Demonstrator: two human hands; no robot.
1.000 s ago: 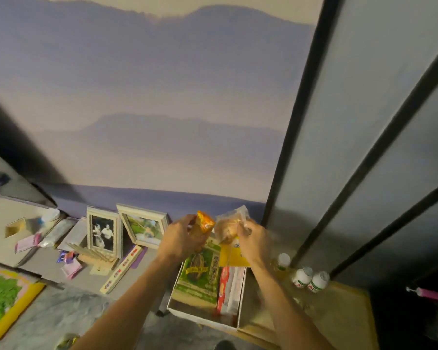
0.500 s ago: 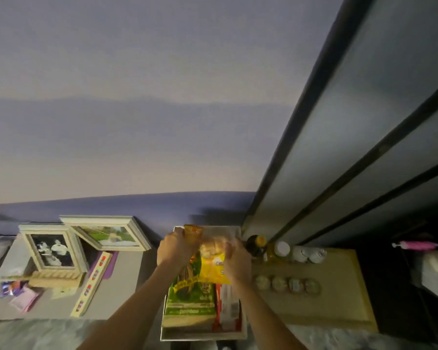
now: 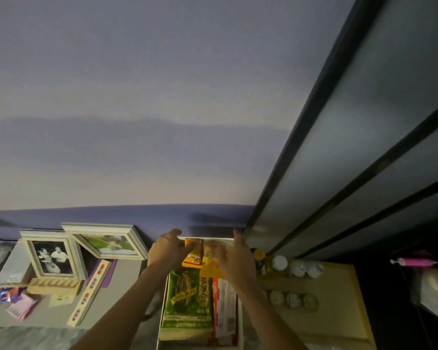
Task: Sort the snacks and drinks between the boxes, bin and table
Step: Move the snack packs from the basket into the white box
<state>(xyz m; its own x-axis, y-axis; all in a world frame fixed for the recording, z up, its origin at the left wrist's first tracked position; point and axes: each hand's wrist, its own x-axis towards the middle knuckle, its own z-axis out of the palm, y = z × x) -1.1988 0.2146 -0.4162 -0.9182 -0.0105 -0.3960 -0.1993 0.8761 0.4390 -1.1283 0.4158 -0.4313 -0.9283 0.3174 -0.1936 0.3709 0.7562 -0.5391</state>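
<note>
The head view is looking down at a white box (image 3: 239, 322) standing between a grey counter (image 3: 127, 276) on the left and a pale wooden tray (image 3: 339, 299) on the right.

Compared with a second ago, when both hands were holding packets up above the box, the hands are now down at its far end. The left hand (image 3: 166, 251) is curling loosely beside a small orange snack packet (image 3: 194, 252), fingers half open and touching its left edge rather than clamping it. The right hand (image 3: 234, 258) is spreading flat, fingers apart, over a clear bag with a yellow label (image 3: 210, 261), gripping nothing.

Both packets are now lying at the far end of the box, beyond a large green sunflower-seed bag (image 3: 187, 299) and a red and white packet (image 3: 224, 309) filling the near part. This suggests the two snacks are being released into the box, so this placement looks nearly finished and the hands will soon be free for another item.

On the tray, a few white-capped small bottles (image 3: 306, 269) are standing at the far edge, and round foil-lidded cups (image 3: 292, 299) are lying in a row near the box; these drinks look unsorted.

On the counter, two photo frames (image 3: 53, 256) are leaning near the wall, with a long striped strip (image 3: 90, 291) in front.
</note>
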